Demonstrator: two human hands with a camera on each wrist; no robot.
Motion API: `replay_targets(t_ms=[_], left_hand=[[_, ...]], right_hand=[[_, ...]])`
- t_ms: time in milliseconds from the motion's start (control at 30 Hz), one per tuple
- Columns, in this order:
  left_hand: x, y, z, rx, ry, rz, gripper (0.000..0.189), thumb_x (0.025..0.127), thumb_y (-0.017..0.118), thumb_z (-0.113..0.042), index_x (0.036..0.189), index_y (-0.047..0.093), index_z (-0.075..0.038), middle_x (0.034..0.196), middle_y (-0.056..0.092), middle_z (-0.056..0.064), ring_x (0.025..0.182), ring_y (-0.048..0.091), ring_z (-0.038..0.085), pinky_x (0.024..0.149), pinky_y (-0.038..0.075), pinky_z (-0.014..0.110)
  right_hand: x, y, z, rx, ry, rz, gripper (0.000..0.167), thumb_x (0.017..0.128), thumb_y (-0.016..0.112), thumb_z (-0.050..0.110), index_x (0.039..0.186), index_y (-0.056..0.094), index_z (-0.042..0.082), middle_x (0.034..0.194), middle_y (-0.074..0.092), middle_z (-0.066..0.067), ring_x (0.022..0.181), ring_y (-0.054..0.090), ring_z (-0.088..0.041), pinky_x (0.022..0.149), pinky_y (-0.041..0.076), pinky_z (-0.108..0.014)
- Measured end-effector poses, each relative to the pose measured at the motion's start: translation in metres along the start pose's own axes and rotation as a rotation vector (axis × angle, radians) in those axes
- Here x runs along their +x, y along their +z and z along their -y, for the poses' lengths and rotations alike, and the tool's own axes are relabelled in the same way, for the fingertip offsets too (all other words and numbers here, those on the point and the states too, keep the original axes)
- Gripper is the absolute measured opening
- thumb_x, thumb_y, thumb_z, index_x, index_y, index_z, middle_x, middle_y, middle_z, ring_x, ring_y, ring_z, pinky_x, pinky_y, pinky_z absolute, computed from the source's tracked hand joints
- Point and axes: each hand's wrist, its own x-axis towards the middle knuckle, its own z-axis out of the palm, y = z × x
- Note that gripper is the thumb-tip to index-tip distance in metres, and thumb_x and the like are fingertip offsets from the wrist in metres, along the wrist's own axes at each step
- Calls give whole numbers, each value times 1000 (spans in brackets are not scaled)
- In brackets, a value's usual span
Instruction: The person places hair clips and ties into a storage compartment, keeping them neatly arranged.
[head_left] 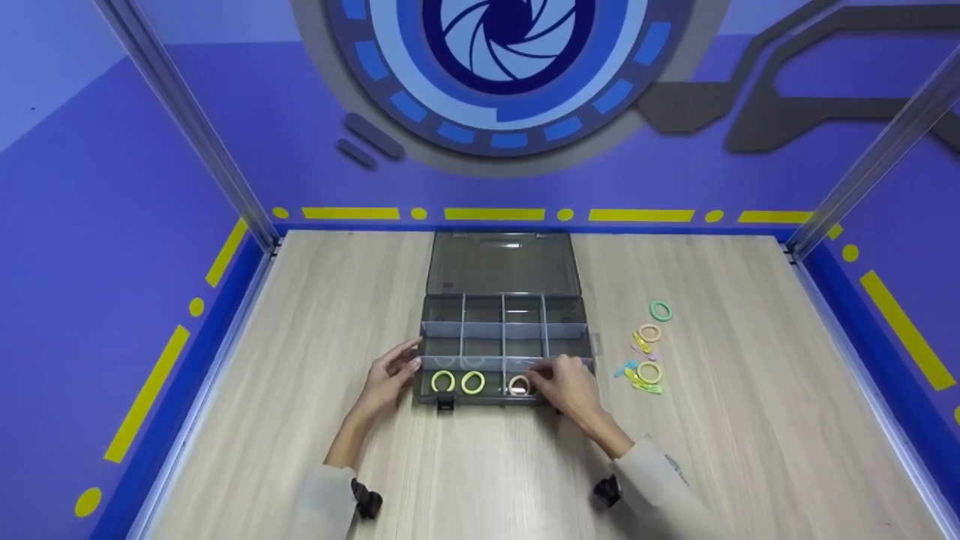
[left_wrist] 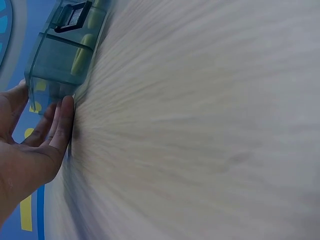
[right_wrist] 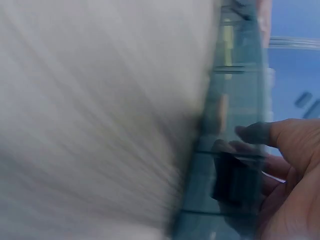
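Observation:
A grey see-through divided box [head_left: 481,345] lies on the table, its lid [head_left: 502,262] folded back. My left hand [head_left: 390,377] rests against the box's left side; in the left wrist view its fingers are fairly straight at the corner. The right hand [head_left: 568,386] reaches into the front row. There a peach ring [head_left: 511,387] lies in a compartment close beside the fingertips. In the right wrist view, blurred, thumb and fingers stand apart inside the box, with the ring [right_wrist: 222,112] away from them. Two yellow-green rings [head_left: 442,382] lie in the front left compartment.
Right of the box lie a green ring [head_left: 661,310], a peach ring [head_left: 649,333], a pale yellow ring [head_left: 649,372] and several small coloured clips [head_left: 642,343]. A black latch [head_left: 445,403] sticks out at the box's front. Blue walls border the table.

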Motion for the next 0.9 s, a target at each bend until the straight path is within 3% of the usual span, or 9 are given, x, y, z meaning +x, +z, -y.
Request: replay_targets(t_ms=[133,200,400,600,800,900], left_hand=[[1,1,0,-13,-8,1,44,101,63,-9,145,57,-6,136,59,22,105,61,15,80,52,25],[1,1,0,-5,-11,-10,44,101,64,-8,144,58,-7,135,61,21,104,61,16,80,52,24],[2,0,1,15,-21,-18,44,100,65,-10,143,59,-11,136,62,18,109,62,19,82,52,23],[1,0,3,8,-31,-24,44,101,65,-11,144,58,-12,137,61,17,109,61,17,83,52,23],[1,3,2,-6,-28,-35,44,100,65,-11,144,58,-10,136,61,20,103,60,12,80,51,22],[1,4,2,-17,-26,-36,44,100,65,-10,144,58,-8,135,60,22,101,60,11,79,50,22]], right_hand=[[0,-31,-5,74,-27,-89,4,88,78,10,90,80,7,81,78,-4,67,66,-11,61,53,-27],[1,-50,-10,115,1,-121,6,90,77,10,93,80,7,82,77,-5,68,65,-12,61,51,-24],[4,-86,-52,226,43,-242,9,93,74,7,99,78,2,87,78,-12,61,68,-14,54,49,-11],[-3,-94,-109,112,104,-298,12,94,72,10,102,78,2,92,78,-15,62,70,-16,58,47,-11],[-21,-95,-148,-28,169,-306,19,92,72,9,108,75,-2,101,74,-21,81,74,-34,66,57,-35],[-28,-95,-158,-31,220,-265,23,92,75,13,108,75,-3,101,73,-22,87,73,-34,70,56,-35]])
